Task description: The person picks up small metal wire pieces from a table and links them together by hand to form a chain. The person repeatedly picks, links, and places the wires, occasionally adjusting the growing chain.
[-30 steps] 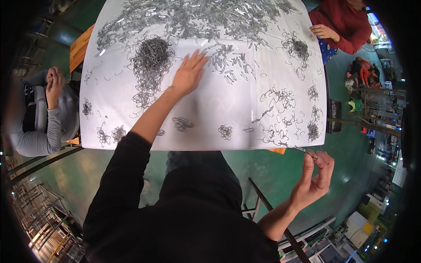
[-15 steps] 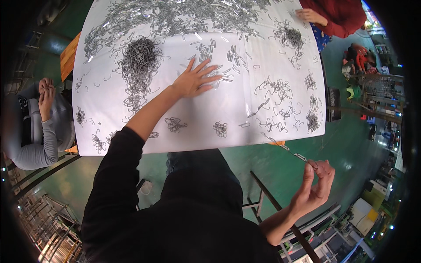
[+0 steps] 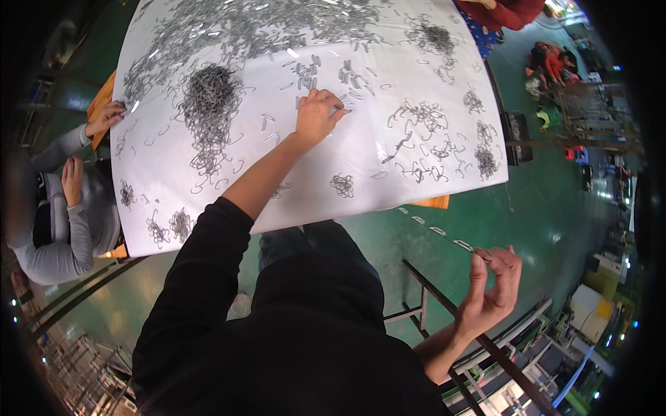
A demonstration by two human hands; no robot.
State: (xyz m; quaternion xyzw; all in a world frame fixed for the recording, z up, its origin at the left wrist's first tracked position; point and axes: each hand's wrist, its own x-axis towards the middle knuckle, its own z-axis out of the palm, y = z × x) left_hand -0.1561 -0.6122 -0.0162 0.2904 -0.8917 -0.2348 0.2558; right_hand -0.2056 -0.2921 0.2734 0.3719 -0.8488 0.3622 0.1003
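Observation:
A thin metal chain (image 3: 437,231) of long links is pinched at its upper end by my right hand (image 3: 491,288), off the table's front right side. It slants up to the table edge, and more of it seems to lie on the cloth. My left hand (image 3: 320,116) is over the white-covered table (image 3: 305,187), fingers drawn together at the tips. What they hold, if anything, is too small to make out. Just beyond it lie loose long metal links (image 3: 305,73). To its left rises a dark heap of bent wire hooks (image 3: 211,93).
A wide spread of metal links (image 3: 263,28) covers the far side. Small clusters of wire hooks (image 3: 342,185) dot the front and right. A person's hand (image 3: 105,118) touches the left edge; another person in a red sleeve (image 3: 513,12) is at far right. A metal bar (image 3: 444,312) stands below.
My left hand was spread flat over the loose links; its fingers have now drawn together. The person on the left has brought a hand to the table edge. My right hand still holds the chain.

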